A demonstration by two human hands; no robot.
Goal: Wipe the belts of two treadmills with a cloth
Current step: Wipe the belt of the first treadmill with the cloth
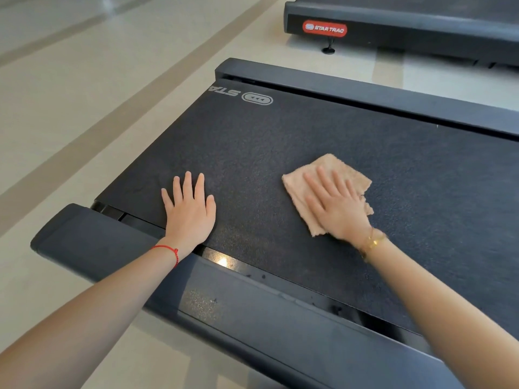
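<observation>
A black textured treadmill belt [280, 141] fills the middle of the head view. A folded beige cloth [345, 172] lies on the belt right of centre. My right hand [335, 204] lies flat on the cloth with straight fingers, pressing it onto the belt. My left hand [189, 207] rests palm down on the bare belt near its left end, fingers spread, holding nothing. A second treadmill [421, 26] with a red logo badge stands at the top right.
Dark side rails run along the near edge [252, 313] and the far edge [365, 91] of the belt. A rounded end cap [84, 237] sits at the near left corner. Pale tiled floor [84, 94] stretches to the left and between the two machines.
</observation>
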